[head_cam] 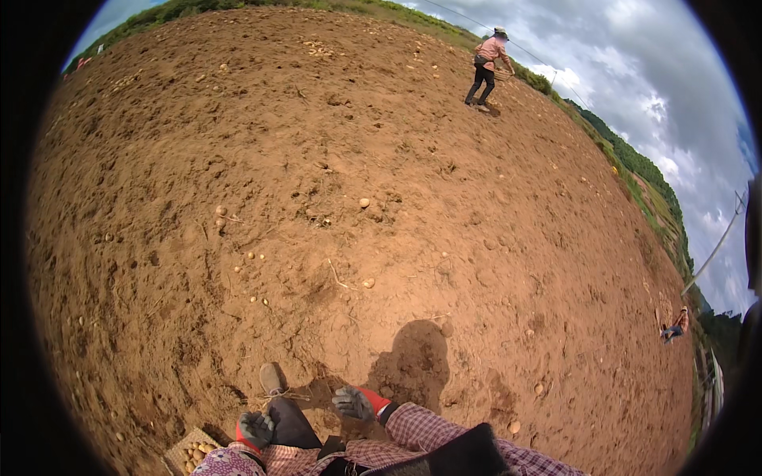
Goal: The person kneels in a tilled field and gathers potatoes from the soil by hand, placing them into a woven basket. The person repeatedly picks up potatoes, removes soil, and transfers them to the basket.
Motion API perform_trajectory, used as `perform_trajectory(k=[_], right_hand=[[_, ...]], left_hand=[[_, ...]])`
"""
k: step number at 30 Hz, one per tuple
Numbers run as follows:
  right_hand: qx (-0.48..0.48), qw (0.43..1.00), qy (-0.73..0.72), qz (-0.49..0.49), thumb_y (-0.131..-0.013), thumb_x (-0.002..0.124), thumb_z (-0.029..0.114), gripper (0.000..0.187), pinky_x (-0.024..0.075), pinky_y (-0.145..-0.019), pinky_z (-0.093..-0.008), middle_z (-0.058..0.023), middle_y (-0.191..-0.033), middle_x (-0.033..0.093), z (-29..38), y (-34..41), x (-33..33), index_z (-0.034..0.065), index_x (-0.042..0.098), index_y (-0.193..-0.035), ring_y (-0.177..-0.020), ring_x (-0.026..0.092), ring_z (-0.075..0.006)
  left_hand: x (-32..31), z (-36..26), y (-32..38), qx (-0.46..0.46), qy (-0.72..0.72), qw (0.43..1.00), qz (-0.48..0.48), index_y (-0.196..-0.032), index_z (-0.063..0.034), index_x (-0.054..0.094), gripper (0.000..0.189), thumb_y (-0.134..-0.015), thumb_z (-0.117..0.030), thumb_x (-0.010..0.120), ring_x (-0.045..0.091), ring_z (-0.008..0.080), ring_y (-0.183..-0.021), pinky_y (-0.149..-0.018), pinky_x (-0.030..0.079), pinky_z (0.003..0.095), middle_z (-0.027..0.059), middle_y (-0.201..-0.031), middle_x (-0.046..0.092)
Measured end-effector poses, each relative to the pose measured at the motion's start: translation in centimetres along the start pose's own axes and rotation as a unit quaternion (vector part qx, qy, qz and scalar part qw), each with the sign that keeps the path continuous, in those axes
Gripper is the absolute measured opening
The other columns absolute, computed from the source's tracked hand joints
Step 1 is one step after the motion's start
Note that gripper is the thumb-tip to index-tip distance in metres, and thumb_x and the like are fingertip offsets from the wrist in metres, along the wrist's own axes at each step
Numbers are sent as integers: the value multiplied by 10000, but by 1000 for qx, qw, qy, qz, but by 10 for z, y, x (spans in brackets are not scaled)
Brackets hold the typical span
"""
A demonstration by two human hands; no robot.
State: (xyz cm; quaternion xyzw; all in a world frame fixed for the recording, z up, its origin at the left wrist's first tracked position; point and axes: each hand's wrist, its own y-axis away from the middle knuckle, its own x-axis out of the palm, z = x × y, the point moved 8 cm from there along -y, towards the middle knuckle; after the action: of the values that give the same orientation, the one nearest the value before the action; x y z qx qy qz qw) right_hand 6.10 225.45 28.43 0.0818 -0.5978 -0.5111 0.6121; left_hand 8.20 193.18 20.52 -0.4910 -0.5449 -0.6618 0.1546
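Observation:
My left hand [256, 429], in a grey-palmed glove with a red cuff, is near my bent knee at the bottom of the view. Its fingers are curled and partly hidden. Beside it stands a woven basket [176, 457] with several potatoes [195, 453] in it. My right hand [355, 404] wears a matching glove and hangs above the soil, left of my head's shadow. Its fingers are bent inward; I see nothing in them, but the palm is not fully shown. A shoe [272, 378] on my foot rests on the ground ahead.
Loose potatoes lie scattered on the brown soil, among them one [364, 203] ahead and one [514, 427] at right. Dry stalks [337, 273] lie between them. A person [489, 62] stoops far off with a basket; another person [676, 326] is at far right, near a leaning pole [714, 247].

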Motion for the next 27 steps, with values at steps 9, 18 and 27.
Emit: perform_trajectory(k=[9, 18, 27], right_hand=[[-15, 999, -1, 32, -955, 550, 382, 610, 582, -780, -350, -132, -1273, 544, 0, -2, -4, 71, 307, -1421, -936, 644, -211], [-26, 999, 7, 18, -957, 552, 377, 490, 574, -791, -350, -97, -1119, 618, 1, 4, 2, 59, 432, -1310, -907, 652, -203], [-36, 999, 15, -27, -979, 505, 358, 463, 580, -750, -311, -121, -1183, 611, 5, 4, -2, 40, 456, -1312, -859, 665, -192]], left_hand=[[-13, -3, 2, 25, 8, 990, -142, -1041, -47, 538, 332, -874, -331, 497, 542, 292, -782, -755, 480, 449, 97, -880, 561], [11, -2, 19, 64, -10, 985, -158, -1046, -50, 535, 331, -885, -336, 495, 552, 300, -786, -749, 480, 450, 109, -875, 572], [14, -5, 12, 72, -29, 988, -136, -1028, -36, 519, 319, -885, -320, 489, 542, 284, -777, -749, 468, 432, 92, -829, 534]])
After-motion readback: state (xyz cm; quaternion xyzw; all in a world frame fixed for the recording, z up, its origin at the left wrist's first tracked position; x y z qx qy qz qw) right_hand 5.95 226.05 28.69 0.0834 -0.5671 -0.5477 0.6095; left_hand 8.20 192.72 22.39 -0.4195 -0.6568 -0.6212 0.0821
